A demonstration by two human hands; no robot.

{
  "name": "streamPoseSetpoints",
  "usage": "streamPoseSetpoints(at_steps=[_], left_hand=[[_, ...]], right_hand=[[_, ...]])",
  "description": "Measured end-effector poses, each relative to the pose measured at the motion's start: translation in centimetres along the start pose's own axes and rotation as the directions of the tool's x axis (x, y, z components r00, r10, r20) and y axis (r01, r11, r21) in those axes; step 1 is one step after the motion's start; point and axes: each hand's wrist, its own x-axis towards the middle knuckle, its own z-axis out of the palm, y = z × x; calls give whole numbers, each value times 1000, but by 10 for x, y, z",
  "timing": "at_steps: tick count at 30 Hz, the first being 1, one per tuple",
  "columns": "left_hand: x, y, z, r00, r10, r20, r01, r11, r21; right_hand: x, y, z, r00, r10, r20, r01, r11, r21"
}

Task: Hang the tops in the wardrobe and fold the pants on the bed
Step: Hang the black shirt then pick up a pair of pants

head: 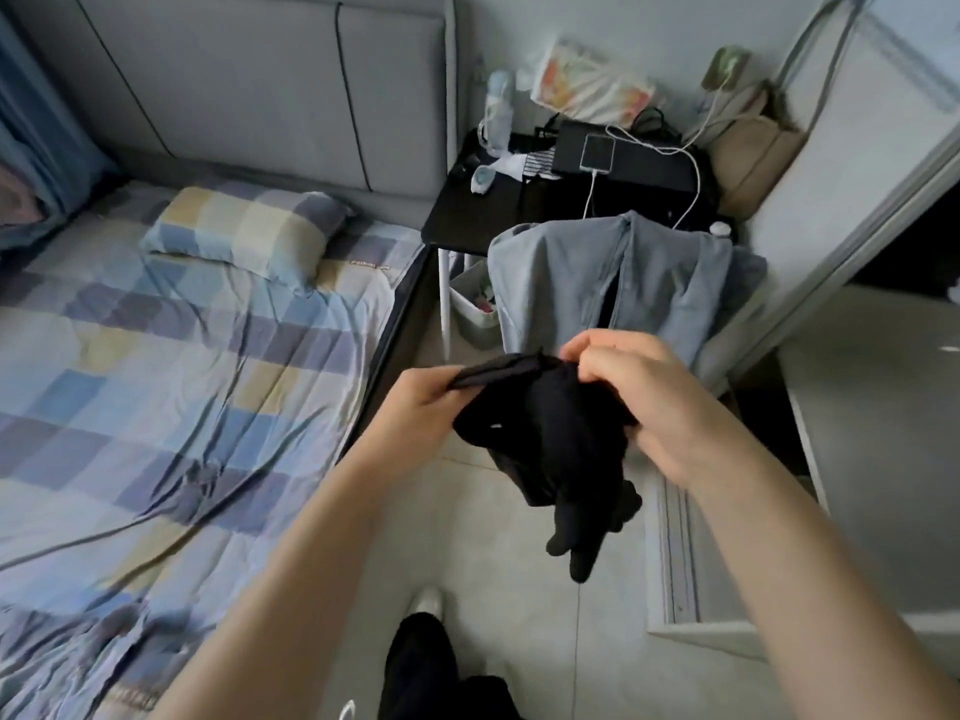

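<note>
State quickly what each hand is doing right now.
Left hand: fingers grip the black garment.
Right hand: fingers pinch the same garment's top edge.

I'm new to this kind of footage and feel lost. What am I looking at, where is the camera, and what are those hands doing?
There is no machine here. One camera sits on a person's head and looks down at their own arms. The left hand and the right hand both grip a black garment, which hangs above the floor. On the left is a bed with a checked pillow. Behind the hands a grey-blue garment hangs, in front of a cluttered black side table.
</note>
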Motion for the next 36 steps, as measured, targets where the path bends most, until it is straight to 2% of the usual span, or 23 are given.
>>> streamPoseSetpoints(at_steps=[3, 7, 9, 11, 15, 17, 18, 19, 21, 22, 23, 25, 27, 29, 32, 36], left_hand=[[31, 8, -18, 995, -8, -101, 4, 1000, -31], [84, 25, -43, 978, 18, -207, -28, 999, -44], [105, 35, -54, 972, 33, -232, -43, 998, -38], [123, 44, -60, 979, 34, -202, -40, 999, -26], [143, 65, -60, 989, 47, -141, -48, 999, -2], [152, 76, -56, 995, 45, -88, -46, 999, -13], [155, 80, -52, 998, 48, -52, -49, 998, -27], [157, 87, -49, 998, 56, -14, -57, 998, -41], [160, 97, -41, 996, 81, 38, -78, 995, -59], [160, 100, -36, 995, 82, 49, -79, 995, -64], [161, 101, -32, 995, 77, 57, -73, 995, -74], [165, 102, -25, 996, 65, 59, -58, 992, -108], [168, 104, -23, 997, 49, 59, -39, 986, -162], [174, 104, -29, 998, 36, 60, -21, 973, -228], [186, 99, -45, 999, 3, 39, 9, 950, -313], [203, 87, -58, 999, 4, 31, 3, 977, -212]], right_hand=[[14, 5, -24, 989, -125, -80, 95, 947, -305], [24, 15, -60, 913, -367, -177, 183, 758, -626], [25, 20, -75, 876, -435, -210, 183, 701, -689], [28, 23, -87, 850, -466, -245, 138, 645, -752], [39, 27, -92, 826, -450, -338, 11, 614, -790], [46, 26, -81, 833, -428, -350, -60, 560, -827], [49, 23, -74, 847, -409, -339, -65, 554, -830], [50, 17, -64, 871, -368, -325, -33, 616, -787], [50, -1, -40, 933, -272, -235, 115, 846, -520], [51, -11, -27, 952, -256, -168, 176, 906, -385], [55, -19, -13, 959, -254, -124, 203, 926, -318], [71, -22, 11, 973, -205, -108, 164, 939, -304], [90, -18, 30, 981, -108, -162, 36, 918, -396], [105, -8, 38, 959, -111, -262, -28, 880, -475], [113, 5, 31, 898, -195, -394, 15, 910, -415], [113, 0, 9, 839, -253, -482, 133, 954, -269]])
